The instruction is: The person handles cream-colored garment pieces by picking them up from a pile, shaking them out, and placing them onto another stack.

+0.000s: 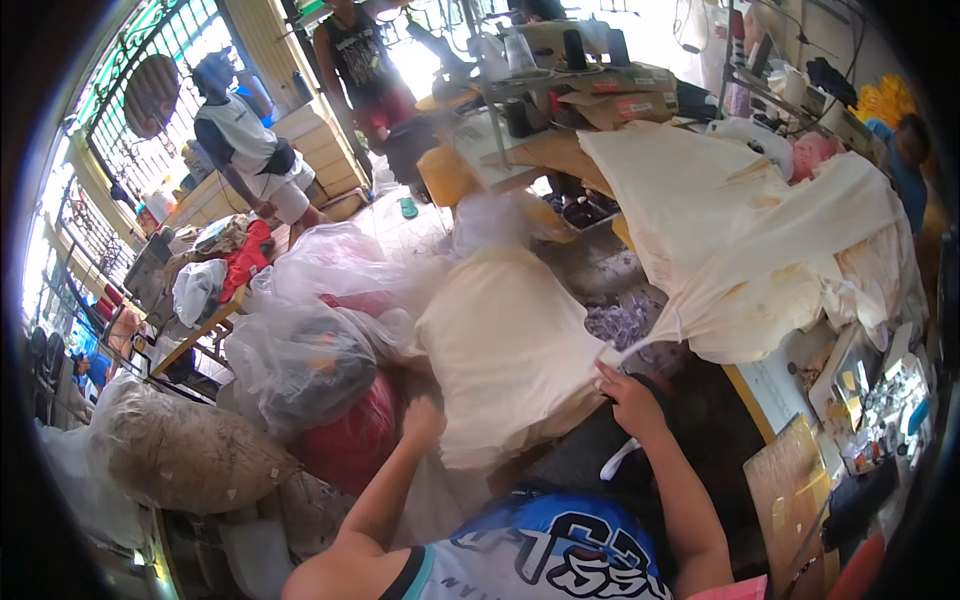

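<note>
A cream-coloured cloth (pixel 515 355), apparently several layers thick, lies spread in front of my lap. My right hand (pixel 636 405) pinches its right corner, beside a narrow pale strip that runs up toward the larger cloth on the table. At the left edge of the cloth, my left hand (pixel 423 424) is closed with the fingers curled. Slight blur hides whether a bit of the cloth's edge is inside it. A white strip end (pixel 620 458) hangs below my right wrist.
More cream cloth (pixel 745 250) drapes over the sewing table on the right. Filled plastic bags (pixel 300 350) and a brown sack (pixel 185 450) crowd my left. A wooden board (pixel 790 490) and small parts sit at the right. Two people (pixel 250 140) are farther back.
</note>
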Demonstrator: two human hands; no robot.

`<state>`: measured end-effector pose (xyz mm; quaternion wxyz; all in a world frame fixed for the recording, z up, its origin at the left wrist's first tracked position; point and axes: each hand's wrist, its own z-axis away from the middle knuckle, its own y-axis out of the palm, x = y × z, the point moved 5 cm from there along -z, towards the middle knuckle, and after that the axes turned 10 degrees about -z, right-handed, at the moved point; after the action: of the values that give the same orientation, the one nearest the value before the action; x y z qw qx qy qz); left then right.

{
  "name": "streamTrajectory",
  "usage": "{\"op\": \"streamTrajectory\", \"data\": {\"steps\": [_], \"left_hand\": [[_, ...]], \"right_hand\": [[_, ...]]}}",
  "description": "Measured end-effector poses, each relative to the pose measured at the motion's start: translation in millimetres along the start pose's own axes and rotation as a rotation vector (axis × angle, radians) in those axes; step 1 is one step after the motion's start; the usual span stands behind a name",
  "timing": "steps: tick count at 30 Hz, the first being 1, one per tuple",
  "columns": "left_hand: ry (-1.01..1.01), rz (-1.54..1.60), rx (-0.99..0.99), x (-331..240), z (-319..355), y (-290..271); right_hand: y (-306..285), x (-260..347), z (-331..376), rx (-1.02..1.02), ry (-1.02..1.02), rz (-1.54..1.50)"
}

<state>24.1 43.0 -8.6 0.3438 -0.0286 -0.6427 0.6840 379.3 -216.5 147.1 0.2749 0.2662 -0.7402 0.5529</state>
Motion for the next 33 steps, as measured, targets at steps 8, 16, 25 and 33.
{"op": "streamTrajectory", "data": {"steps": [8, 16, 25, 33], "left_hand": [[0.372, 1.136, -0.274, -142, -10, -204], [0.802, 1.329, -0.088, -238, -28, -275], [0.708, 1.665, 0.137, -235, -3, -257], [0.751, 1.548, 0.133, -230, 1, -273]], "right_hand": [[-21, 26, 33, -0.293, 0.572, -0.175], [-22, 7, 57, -0.470, 0.490, -0.202], [-36, 16, 20, -0.554, 0.284, 0.179], [-27, 12, -1, -0.530, 0.094, 0.400]]}}
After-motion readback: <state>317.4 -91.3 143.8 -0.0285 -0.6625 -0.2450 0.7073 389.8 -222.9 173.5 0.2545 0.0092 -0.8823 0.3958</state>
